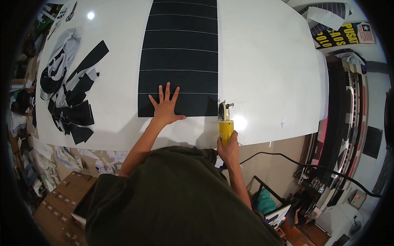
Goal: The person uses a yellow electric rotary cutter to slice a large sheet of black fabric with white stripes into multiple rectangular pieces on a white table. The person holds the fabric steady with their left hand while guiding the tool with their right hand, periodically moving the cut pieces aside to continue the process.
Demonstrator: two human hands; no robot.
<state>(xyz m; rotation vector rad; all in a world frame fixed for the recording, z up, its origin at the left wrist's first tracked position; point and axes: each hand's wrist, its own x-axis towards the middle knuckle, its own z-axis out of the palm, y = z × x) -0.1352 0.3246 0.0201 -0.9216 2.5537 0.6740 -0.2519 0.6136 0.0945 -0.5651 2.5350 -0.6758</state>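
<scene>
A long strip of black fabric (pixel 180 59) with thin white crosswise lines lies flat on the white table (pixel 266 74), running away from me. My left hand (pixel 165 108) rests on its near end, palm down with the fingers spread. My right hand (pixel 228 148) is wrapped round the yellow body of a handheld electric fabric cutter (pixel 226 128). The cutter's head stands at the fabric's right edge, close to the near right corner. Whether its blade touches the cloth I cannot tell.
Black and grey fabric scraps (pixel 78 94) lie heaped on the table's left side. Scissors (pixel 71 11) rest at the far left. A black cable (pixel 303 162) runs off to the right. Cardboard boxes (pixel 61 205) stand on the floor at lower left. A long machine (pixel 340 119) stands beyond the right edge.
</scene>
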